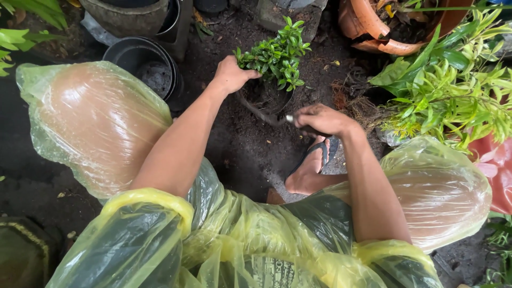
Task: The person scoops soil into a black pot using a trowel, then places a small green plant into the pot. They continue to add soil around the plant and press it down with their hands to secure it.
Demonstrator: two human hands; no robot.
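1. Lower frame, nearest the lens: a yellow see-through raincoat [213, 240] bunched over the lap and both bent knees; its lower part is cut off by the frame edge.
2. Centre-right, just past the lap: a bare foot in a dark sandal [314, 160] on wet black soil [240, 144].
3. Right of centre: right hand [322, 118], fingers curled tight round a thin tool [290, 120]. Only a pale tip and a dark shaft show; most of it is hidden in the fist, so what kind of tool it is I cannot tell. The tip sits at the near rim of the pot.
4. Centre: left hand [230, 74], fingers closed over the far left rim of a small dark pot [266, 101], thumb side against the foliage, steadying it.
5. In that pot: a small-leaved green shrub [277, 56], upright, already seated. Judged from this, the plant is in and soil work round the rim remains; the soil level inside is shadowed and hard to read.
6. Upper left: empty black pots [144, 66], one nested behind.
7. Upper right: a cracked terracotta pot [384, 29], cut off at the top; below it leafy yellow-green plants [453, 90].
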